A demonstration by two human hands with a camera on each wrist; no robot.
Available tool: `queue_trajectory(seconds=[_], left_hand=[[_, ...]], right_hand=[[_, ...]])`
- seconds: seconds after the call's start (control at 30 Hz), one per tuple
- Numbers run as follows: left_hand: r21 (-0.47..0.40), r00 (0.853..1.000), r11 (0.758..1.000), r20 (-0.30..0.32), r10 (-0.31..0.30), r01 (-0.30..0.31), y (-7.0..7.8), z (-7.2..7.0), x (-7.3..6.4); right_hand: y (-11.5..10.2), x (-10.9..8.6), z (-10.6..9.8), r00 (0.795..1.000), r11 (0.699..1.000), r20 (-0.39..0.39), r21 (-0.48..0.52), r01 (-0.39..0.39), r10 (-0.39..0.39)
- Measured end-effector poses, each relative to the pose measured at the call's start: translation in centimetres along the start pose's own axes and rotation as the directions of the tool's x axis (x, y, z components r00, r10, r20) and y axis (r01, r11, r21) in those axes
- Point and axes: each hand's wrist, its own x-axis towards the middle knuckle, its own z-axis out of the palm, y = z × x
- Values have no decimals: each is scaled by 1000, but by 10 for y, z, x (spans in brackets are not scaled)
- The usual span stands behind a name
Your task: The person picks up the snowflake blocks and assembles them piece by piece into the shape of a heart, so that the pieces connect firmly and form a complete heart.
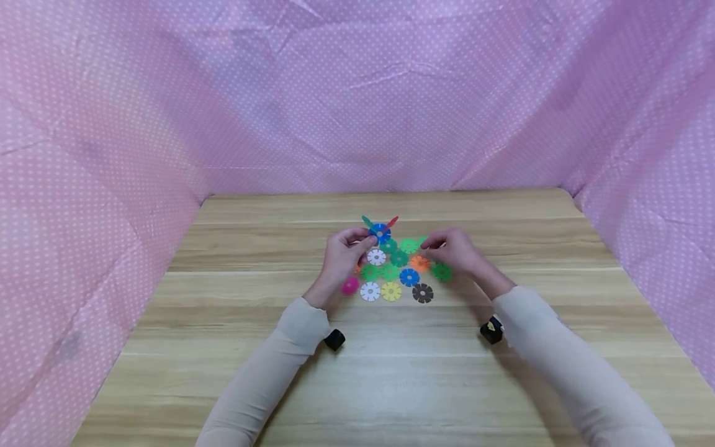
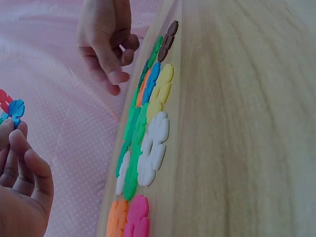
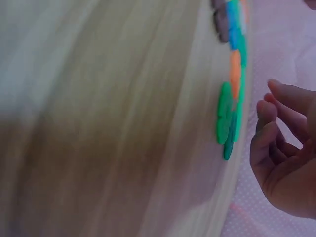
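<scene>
My left hand (image 1: 343,253) pinches a blue notched plastic disc (image 1: 382,228) between thumb and fingers, above the far part of the loose discs. Slotted into this disc are a red disc (image 1: 392,222) and a green disc (image 1: 366,221), standing out like two wings. In the left wrist view the blue disc (image 2: 17,107) shows at the fingertips with the red one (image 2: 4,100) behind. My right hand (image 1: 455,251) hovers over the right side of the spread, with fingers loosely bent. Its thumb and fingertips are apart in the right wrist view, with nothing between them.
Several flat notched discs lie spread on the wooden table (image 1: 223,347), among them white (image 1: 369,298), yellow (image 1: 391,298), brown (image 1: 422,300), pink (image 1: 350,285), orange (image 1: 419,263) and green (image 1: 442,272) ones. Pink dotted cloth (image 1: 391,112) hangs behind and at both sides.
</scene>
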Motion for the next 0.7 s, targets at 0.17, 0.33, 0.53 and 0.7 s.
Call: queue_trajectory(seconds=[0.17, 0.33, 0.53, 0.7], left_hand=[[6, 1000, 1000, 3, -7, 7, 1, 1, 2], [16, 1000, 1000, -4, -9, 9, 2, 1, 3], [25, 1000, 1000, 5, 11, -11, 2, 1, 4], [42, 1000, 999, 19, 5, -6, 4, 0, 4]], right_hand=[[-1, 2, 1, 994, 989, 104, -149, 1, 14], [-5, 1, 3, 986, 963, 161, -270, -5, 51], [-2, 0, 7, 987, 956, 156, -294, 8, 40], [-2, -2, 9, 992, 964, 118, -265, -11, 43]])
